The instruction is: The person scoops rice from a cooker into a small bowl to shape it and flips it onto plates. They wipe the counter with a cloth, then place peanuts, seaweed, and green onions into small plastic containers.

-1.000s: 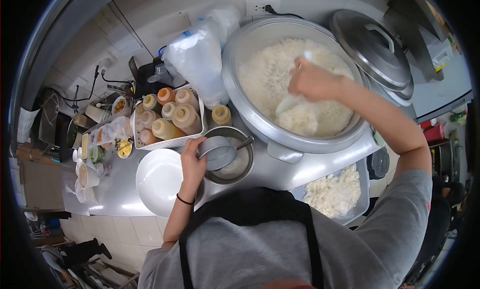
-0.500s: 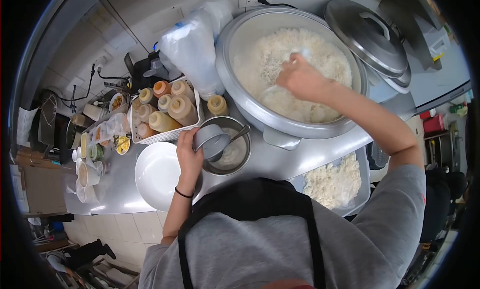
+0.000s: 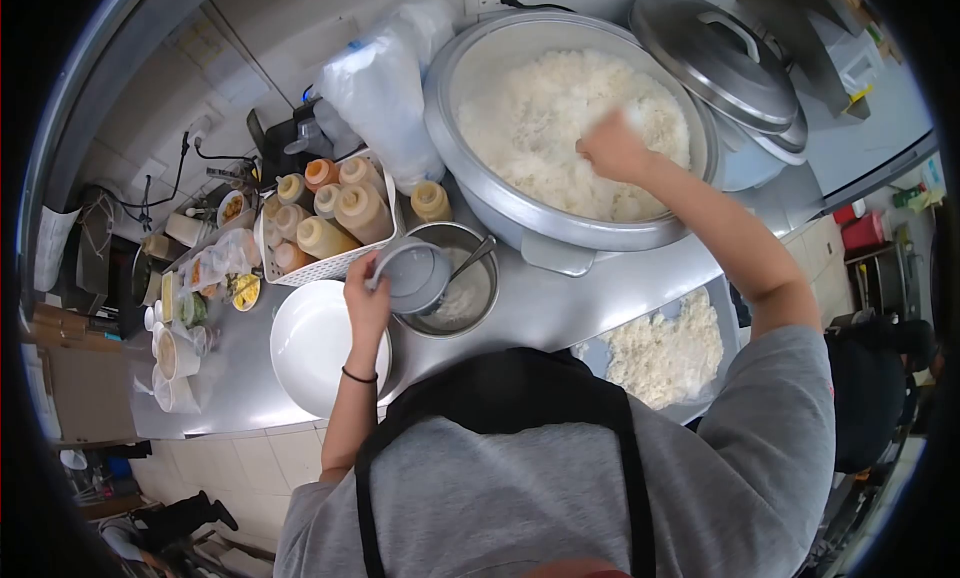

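My left hand (image 3: 368, 296) is closed on the edge of a small grey cup (image 3: 418, 276), tilted over a metal mixing bowl (image 3: 487, 300). A spoon (image 3: 474, 257) leans in that bowl, with whitish contents (image 3: 464, 303) below it. My right hand (image 3: 613, 148) is inside a large metal rice pot (image 3: 470, 193), over steaming white rice (image 3: 545, 108). Its fingers are curled in, and a pale blur beside them hides what they grip. A white bowl (image 3: 310, 353) stands beside my left wrist.
A white basket of squeeze bottles (image 3: 335, 265) stands behind the bowls, beside a single bottle (image 3: 431, 203) and a plastic bag (image 3: 385, 98). A metal lid (image 3: 712, 63) lies right of the pot. A tray of rice (image 3: 665, 356) sits at the front right.
My right hand has moved slightly right and down over the rice. The grey cup has turned in my left hand, its round opening now facing more toward me.
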### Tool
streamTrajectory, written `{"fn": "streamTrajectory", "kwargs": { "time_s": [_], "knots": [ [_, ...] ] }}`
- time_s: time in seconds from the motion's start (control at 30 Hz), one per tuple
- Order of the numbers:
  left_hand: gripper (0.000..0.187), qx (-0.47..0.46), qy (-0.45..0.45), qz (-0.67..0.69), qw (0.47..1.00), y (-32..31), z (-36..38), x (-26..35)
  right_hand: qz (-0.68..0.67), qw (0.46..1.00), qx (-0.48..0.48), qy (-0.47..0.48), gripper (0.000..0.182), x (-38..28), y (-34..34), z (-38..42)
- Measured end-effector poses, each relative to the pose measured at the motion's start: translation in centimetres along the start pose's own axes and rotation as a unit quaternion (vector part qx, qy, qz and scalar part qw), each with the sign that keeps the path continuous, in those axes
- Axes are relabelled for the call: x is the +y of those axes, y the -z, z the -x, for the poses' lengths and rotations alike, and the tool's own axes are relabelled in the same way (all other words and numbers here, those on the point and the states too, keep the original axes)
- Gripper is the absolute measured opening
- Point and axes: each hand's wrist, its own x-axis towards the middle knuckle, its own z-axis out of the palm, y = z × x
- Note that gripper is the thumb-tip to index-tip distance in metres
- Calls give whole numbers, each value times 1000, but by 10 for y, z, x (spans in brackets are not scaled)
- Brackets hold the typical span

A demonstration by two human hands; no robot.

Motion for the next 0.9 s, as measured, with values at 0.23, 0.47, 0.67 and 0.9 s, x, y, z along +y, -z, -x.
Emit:
{"fn": "streamTrajectory", "kwargs": {
  "time_s": [0.23,0.47,0.67,0.9],
  "knots": [
    [35,-5,254,370,893,30,6,9,-169,985,-27,3,13,-11,18,13],
    [45,-95,167,517,834,47,-16,60,-280,959,-44,-11,19,-1,11,29],
    [45,-144,132,540,819,32,-41,102,-420,906,-29,-41,23,17,-13,52],
    [47,-162,78,442,879,-8,-92,143,-537,838,-85,-43,18,52,1,54]
  ]
}}
